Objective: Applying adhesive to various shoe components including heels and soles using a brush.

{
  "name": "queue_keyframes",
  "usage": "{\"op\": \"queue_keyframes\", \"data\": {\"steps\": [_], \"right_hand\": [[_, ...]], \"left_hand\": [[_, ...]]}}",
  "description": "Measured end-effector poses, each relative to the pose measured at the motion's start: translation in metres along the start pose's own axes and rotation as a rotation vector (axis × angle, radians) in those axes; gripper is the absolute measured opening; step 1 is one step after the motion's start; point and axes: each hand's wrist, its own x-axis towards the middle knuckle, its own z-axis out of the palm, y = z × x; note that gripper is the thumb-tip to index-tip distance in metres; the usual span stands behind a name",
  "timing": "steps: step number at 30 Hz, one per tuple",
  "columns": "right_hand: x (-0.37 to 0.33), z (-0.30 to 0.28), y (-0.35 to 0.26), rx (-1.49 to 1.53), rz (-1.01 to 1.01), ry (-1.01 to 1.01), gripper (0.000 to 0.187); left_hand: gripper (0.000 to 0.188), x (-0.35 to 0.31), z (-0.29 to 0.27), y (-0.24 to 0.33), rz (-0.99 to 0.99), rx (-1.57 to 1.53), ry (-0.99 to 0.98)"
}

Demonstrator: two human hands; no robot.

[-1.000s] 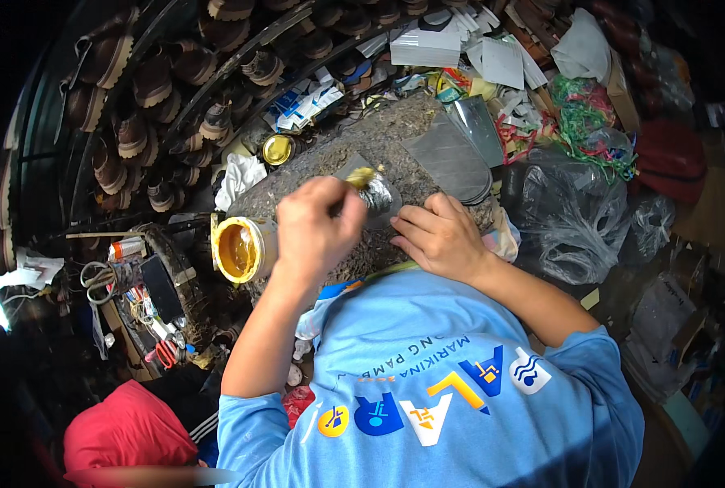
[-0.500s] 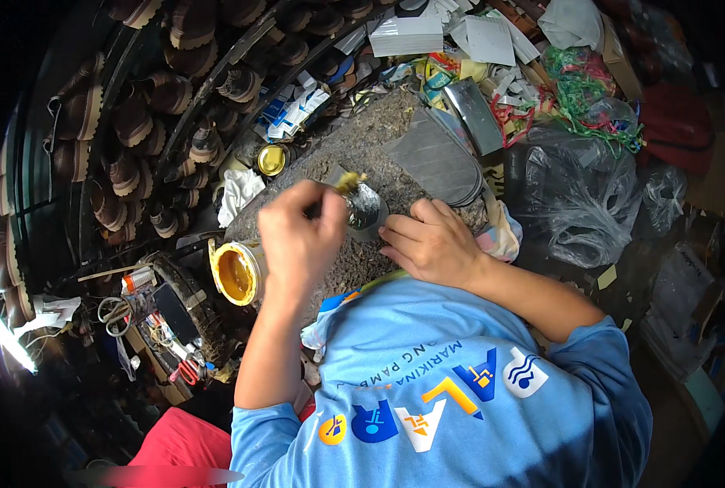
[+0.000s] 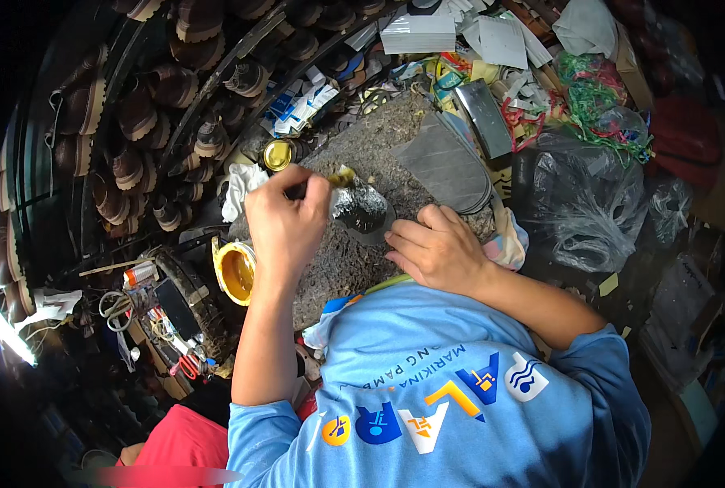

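In mid-frame, we have the left hand (image 3: pixel 288 213) clenched around a brush with yellowish bristles (image 3: pixel 343 176) at the upper end of a flat, dark grey, partly shiny piece (image 3: pixel 364 216) on the rough grey-brown surface (image 3: pixel 318 272). The right hand (image 3: pixel 440 250) bends its fingers at the piece's right edge; whether they grip, we cannot tell.

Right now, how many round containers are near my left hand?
2: yellow-rimmed tub, lower left of your left hand, and gold tin, above it in the picture; others may be hidden.
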Motion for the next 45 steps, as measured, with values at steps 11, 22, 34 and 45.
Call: {"op": "queue_keyframes", "data": {"steps": [11, 22, 34, 45], "right_hand": [[0.0, -0.001, -0.001, 0.025, 0.026, -0.006, 0.025], [0.002, -0.002, -0.003, 0.014, 0.015, -0.021, 0.026], [0.003, -0.001, -0.004, -0.001, 0.0, -0.007, 0.026], [0.003, -0.002, -0.005, -0.008, 0.017, 0.006, 0.025]], "left_hand": [[0.022, -0.014, -0.016, -0.018, -0.02, -0.016, -0.024], [0.022, -0.024, -0.034, -0.039, -0.036, 0.055, -0.073], [0.016, -0.027, -0.034, -0.022, 0.156, -0.032, 0.032], [0.017, -0.026, -0.017, -0.01, -0.013, -0.08, -0.276]]}}
